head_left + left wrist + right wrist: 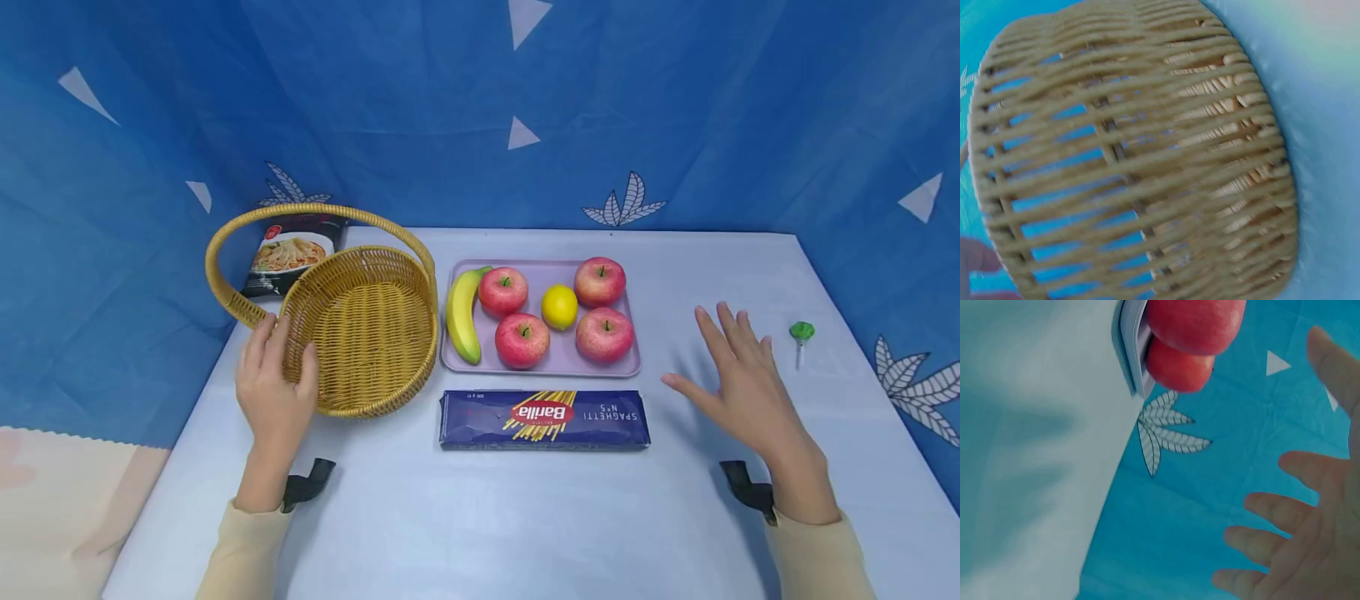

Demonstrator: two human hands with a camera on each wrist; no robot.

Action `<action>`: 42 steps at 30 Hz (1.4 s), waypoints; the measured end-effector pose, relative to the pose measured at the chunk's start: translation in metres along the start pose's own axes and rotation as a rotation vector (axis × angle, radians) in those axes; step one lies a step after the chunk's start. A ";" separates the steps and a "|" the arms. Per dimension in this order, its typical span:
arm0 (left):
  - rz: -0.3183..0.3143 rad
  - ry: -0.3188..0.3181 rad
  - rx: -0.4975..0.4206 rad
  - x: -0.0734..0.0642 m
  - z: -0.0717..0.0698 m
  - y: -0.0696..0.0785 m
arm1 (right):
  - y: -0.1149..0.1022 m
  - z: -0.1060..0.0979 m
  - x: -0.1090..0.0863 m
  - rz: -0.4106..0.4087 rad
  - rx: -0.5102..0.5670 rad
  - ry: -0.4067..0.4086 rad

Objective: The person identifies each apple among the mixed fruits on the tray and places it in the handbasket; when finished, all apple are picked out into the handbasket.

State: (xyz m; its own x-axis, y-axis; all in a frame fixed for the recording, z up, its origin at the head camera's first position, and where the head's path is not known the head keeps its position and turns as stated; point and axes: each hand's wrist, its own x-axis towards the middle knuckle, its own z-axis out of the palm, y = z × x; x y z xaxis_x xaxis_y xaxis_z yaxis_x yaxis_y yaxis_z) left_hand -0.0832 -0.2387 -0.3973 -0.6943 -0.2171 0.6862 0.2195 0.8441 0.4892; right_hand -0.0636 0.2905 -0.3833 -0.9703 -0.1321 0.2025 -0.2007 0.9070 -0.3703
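At the basket's near left edge, my left hand [275, 387] holds the rim by the handle's foot, thumb over the inner side. The round wicker basket [372, 333] stands on the table with its tall arched handle raised; its woven wall [1147, 156] fills most of the left wrist view, where only blurred fingertips [982, 255] show. My right hand [750, 400] hovers above the table at the right, fingers spread, touching nothing. A lollipop with a green wrapper [802, 332] lies beyond it.
Right of the basket, a pale purple tray [487, 367] bears a banana [463, 321], a lemon [559, 307] and several apples [522, 341]. A blue spaghetti box [480, 421] lies before it. Behind the basket leans a black noodle packet [292, 252]. Blue cloth [420, 108] walls the table.
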 end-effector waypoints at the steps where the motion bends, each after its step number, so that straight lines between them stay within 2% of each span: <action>1: -0.026 0.067 -0.018 0.000 0.000 -0.002 | -0.001 0.001 0.002 0.003 0.027 0.000; 2: -0.056 0.117 -0.028 0.000 0.000 -0.003 | -0.001 0.002 0.004 0.011 0.049 -0.002; 4: -0.120 0.175 -0.040 0.000 0.000 -0.007 | -0.004 0.004 0.010 0.024 0.088 -0.001; 7: -0.241 0.187 -0.050 -0.003 0.001 -0.010 | -0.009 0.010 0.019 0.031 0.135 0.005; 12: -0.452 0.074 -0.103 -0.007 0.004 -0.017 | -0.015 0.019 0.032 -0.003 0.207 0.023; 15: -0.535 -0.007 -0.156 -0.009 0.005 -0.022 | -0.019 0.024 0.039 0.001 0.248 0.008; 18: -0.601 -0.035 -0.207 -0.011 0.006 -0.026 | -0.023 0.028 0.046 0.030 0.288 -0.024; 23: -0.659 -0.022 -0.256 -0.012 0.009 -0.031 | -0.025 0.036 0.053 0.060 0.346 -0.063; 27: -0.701 -0.036 -0.293 -0.013 0.014 -0.032 | -0.024 0.042 0.055 0.085 0.390 -0.106; 36: -0.729 -0.043 -0.327 -0.014 0.017 -0.031 | -0.026 0.055 0.063 0.128 0.430 -0.194; 42: -0.746 -0.048 -0.321 -0.014 0.015 -0.030 | -0.027 0.062 0.068 0.117 0.396 -0.212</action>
State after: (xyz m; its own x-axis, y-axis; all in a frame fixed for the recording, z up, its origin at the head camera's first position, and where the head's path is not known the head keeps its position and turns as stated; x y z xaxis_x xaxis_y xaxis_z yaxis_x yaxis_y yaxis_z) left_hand -0.0905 -0.2538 -0.4293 -0.7625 -0.6394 0.0986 -0.1315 0.3024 0.9441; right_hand -0.1322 0.2320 -0.4158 -0.9874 -0.1538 -0.0361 -0.0838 0.7036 -0.7056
